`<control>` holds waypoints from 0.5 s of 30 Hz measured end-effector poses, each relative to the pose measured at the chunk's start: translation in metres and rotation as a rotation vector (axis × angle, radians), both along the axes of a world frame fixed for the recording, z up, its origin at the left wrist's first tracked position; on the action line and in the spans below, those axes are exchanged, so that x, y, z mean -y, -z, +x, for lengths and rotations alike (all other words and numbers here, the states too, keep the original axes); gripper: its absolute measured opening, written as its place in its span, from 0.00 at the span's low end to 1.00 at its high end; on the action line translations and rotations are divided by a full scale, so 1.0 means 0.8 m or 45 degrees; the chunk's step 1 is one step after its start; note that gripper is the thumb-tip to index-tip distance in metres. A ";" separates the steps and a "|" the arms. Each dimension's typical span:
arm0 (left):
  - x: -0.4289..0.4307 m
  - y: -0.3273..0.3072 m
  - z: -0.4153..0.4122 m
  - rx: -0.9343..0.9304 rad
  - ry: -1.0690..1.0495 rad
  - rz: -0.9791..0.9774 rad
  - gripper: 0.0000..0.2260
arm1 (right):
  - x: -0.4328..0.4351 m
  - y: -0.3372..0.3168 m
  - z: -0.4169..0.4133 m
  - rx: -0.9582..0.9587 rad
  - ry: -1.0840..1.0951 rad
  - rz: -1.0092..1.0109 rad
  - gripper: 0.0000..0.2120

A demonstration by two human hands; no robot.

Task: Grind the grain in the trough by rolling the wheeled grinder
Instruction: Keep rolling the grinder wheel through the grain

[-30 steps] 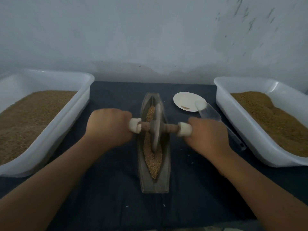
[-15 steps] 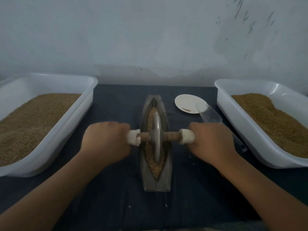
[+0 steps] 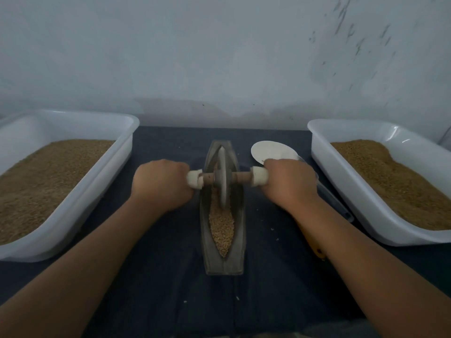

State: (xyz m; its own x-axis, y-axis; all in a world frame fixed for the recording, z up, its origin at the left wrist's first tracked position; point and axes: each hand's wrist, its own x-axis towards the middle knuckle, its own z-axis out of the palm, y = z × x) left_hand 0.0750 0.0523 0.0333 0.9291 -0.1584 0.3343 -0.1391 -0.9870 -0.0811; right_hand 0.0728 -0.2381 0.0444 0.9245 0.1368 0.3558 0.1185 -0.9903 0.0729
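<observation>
A narrow boat-shaped metal trough lies lengthwise on the dark cloth in the middle. Brown grain fills its groove. The wheeled grinder, a grey disc on a wooden axle with white-wrapped ends, stands upright in the far half of the trough. My left hand grips the left handle end. My right hand grips the right handle end. Both fists hide most of the white wraps.
Two large white tubs of brown grain flank the trough: the left tub and the right tub. A small white dish sits behind my right hand, and a clear plastic scoop lies partly under my right forearm. A wall rises right behind.
The grinder first rolled toward me, then away to the trough's far half. Both hands travelled with it, still gripping the handles. More grain now shows at the near end.
</observation>
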 end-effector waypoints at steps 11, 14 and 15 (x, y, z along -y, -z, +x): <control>-0.011 0.014 -0.020 0.133 0.089 0.118 0.16 | 0.006 0.006 -0.035 0.052 -0.063 -0.023 0.12; 0.004 -0.004 0.021 0.033 0.015 0.041 0.14 | -0.004 0.004 0.012 0.002 0.062 0.040 0.11; 0.007 -0.010 0.027 0.018 0.006 0.026 0.15 | -0.007 0.002 0.021 -0.025 0.082 0.069 0.11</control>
State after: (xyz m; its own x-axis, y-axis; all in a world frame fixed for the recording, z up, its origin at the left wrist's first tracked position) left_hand 0.0968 0.0465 0.0417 0.9235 -0.1697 0.3440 -0.1425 -0.9844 -0.1032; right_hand 0.0896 -0.2329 0.0429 0.9378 0.0575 0.3425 0.0549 -0.9983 0.0172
